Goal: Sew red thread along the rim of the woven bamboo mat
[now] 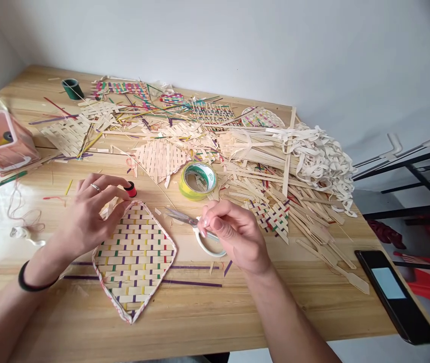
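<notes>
On the table, left hand point(86, 212) pinches woven mat's point(135, 259) far corner; right point(233, 234) pinches thread.

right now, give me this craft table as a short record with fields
left hand: left hand on the top corner of the woven mat
right hand: right hand pinched shut over the scissors; what it pinches is too small to tell
near left fingers: red spool
behind scissors: yellow tape roll
far side: loose strips in a pile
right edge: phone
surface: wooden table
</notes>
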`<state>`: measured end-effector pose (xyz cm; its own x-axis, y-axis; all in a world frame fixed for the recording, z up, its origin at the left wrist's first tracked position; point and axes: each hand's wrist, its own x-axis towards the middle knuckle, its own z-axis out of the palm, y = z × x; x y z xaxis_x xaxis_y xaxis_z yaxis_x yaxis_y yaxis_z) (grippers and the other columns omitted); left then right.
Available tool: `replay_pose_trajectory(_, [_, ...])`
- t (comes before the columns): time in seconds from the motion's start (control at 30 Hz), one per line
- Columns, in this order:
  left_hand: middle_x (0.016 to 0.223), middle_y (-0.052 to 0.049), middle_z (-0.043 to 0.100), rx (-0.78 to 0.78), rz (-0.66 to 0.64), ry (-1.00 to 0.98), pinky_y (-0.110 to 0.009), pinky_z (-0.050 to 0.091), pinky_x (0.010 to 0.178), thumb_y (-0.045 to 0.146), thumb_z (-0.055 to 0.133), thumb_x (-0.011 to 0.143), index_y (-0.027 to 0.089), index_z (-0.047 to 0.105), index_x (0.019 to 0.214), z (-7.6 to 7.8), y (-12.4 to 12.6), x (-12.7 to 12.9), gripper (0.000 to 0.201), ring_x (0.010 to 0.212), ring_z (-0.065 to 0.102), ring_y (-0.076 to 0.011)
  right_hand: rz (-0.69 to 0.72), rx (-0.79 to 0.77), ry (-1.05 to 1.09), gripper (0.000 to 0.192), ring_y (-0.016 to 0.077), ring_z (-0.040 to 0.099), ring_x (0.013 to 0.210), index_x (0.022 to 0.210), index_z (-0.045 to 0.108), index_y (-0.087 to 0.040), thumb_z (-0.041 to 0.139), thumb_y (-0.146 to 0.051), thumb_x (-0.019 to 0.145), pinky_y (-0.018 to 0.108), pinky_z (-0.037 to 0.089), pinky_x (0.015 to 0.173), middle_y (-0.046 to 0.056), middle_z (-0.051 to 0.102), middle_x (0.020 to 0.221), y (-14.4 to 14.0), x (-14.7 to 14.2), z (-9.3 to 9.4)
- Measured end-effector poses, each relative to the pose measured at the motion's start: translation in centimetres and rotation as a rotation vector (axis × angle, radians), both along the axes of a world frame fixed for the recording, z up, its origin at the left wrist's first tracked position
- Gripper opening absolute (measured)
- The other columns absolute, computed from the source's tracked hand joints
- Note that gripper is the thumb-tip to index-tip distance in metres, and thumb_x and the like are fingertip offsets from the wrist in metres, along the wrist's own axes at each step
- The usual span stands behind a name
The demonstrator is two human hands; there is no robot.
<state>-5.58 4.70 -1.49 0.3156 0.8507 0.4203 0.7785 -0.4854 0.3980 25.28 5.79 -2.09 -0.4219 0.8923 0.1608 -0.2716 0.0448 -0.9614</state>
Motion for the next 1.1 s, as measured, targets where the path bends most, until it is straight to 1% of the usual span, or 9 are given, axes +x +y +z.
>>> replay_pose_trajectory(0.23, [0.115,-0.009,0.076,0.000,0.024,0.000,-0.050,0.048,0.097,0.026,0.061,0.104,0.023,0.070,0.097,0.0,0.0,0.1,0.011,0.107,0.068,-0.0283,-0.095,0.093,-0.060,0.021,0.0192,0.062,0.069,0.090,0.082,-0.028,0.078,-0.048,0.096,0.034,0.045,0.062,0.004,0.073,0.076,0.5,1.8,1.2])
replay_pose_trajectory(0.4, [0.114,-0.009,0.076,-0.004,0.019,-0.006,-0.048,0.048,0.095,0.026,0.061,0.104,0.023,0.069,0.095,0.2,0.0,0.2,0.012,0.106,0.068,-0.0274,-0.265,0.128,0.008,0.023,0.0145,0.051,0.054,0.082,0.082,-0.028,0.085,-0.050,0.088,0.031,0.037,0.053,0.002,0.065,0.064,1.1,3.2,1.9])
replay_pose_trajectory(0.5, [0.115,-0.009,0.076,-0.003,0.023,-0.007,-0.048,0.048,0.096,0.026,0.062,0.103,0.023,0.069,0.096,0.1,0.0,0.2,0.010,0.107,0.068,-0.0280,-0.229,0.133,-0.033,0.019,0.0133,0.052,0.055,0.087,0.084,-0.029,0.082,-0.047,0.092,0.030,0.037,0.053,0.002,0.069,0.069,0.6,2.7,2.1])
replay_pose_trajectory(0.6, [0.117,-0.009,0.075,0.002,0.017,-0.010,-0.049,0.049,0.096,0.023,0.061,0.103,0.024,0.068,0.098,0.4,-0.1,0.5,0.009,0.107,0.068,-0.0282,-0.127,0.127,-0.225,0.024,0.0136,0.051,0.055,0.086,0.082,-0.026,0.076,-0.046,0.097,0.029,0.035,0.050,0.001,0.067,0.066,-0.2,1.1,2.1])
replay_pose_trajectory(0.77, [0.119,-0.007,0.073,0.028,0.010,-0.057,-0.049,0.048,0.098,0.019,0.060,0.104,0.026,0.065,0.100,2.5,-1.4,2.1,0.010,0.108,0.067,-0.0270,-0.012,0.223,-0.409,0.025,0.0090,0.038,0.051,0.087,0.078,-0.020,0.067,-0.036,0.103,0.026,0.028,0.049,-0.004,0.054,0.060,-1.1,-0.9,2.1])
replay_pose_trajectory(0.83, [0.117,-0.005,0.072,-0.068,-0.010,-0.144,-0.048,0.049,0.098,0.019,0.059,0.104,0.029,0.066,0.100,3.6,-2.3,3.2,0.012,0.111,0.067,-0.0262,-0.002,0.227,-0.413,0.025,0.0087,0.039,0.053,0.087,0.077,-0.019,0.067,-0.035,0.103,0.025,0.029,0.049,-0.004,0.056,0.062,-1.3,-1.2,2.2])
replay_pose_trajectory(0.93, [0.107,-0.004,0.070,-0.325,-0.058,-0.370,-0.041,0.054,0.090,0.023,0.058,0.105,0.031,0.069,0.100,4.3,-3.6,5.0,0.014,0.106,0.067,-0.0243,0.003,0.239,-0.395,0.023,0.0086,0.041,0.053,0.087,0.077,-0.019,0.067,-0.032,0.103,0.025,0.030,0.050,-0.004,0.056,0.062,-1.5,-1.2,2.4])
replay_pose_trajectory(1.03, [0.099,-0.003,0.069,-0.558,-0.100,-0.642,-0.032,0.055,0.081,0.027,0.061,0.106,0.028,0.071,0.099,3.7,-4.4,6.4,0.012,0.095,0.065,-0.0207,0.014,0.265,-0.355,0.021,0.0082,0.041,0.053,0.085,0.076,-0.017,0.069,-0.030,0.101,0.025,0.030,0.050,-0.005,0.052,0.059,-1.7,-1.2,2.4])
replay_pose_trajectory(1.1, [0.099,-0.003,0.068,-0.658,-0.098,-0.813,-0.026,0.055,0.081,0.028,0.064,0.105,0.026,0.072,0.100,3.0,-4.7,6.9,0.010,0.095,0.064,-0.0182,0.032,0.272,-0.312,0.020,0.0076,0.041,0.052,0.083,0.074,-0.016,0.070,-0.027,0.100,0.024,0.030,0.050,-0.005,0.052,0.059,-1.7,-1.4,2.3])
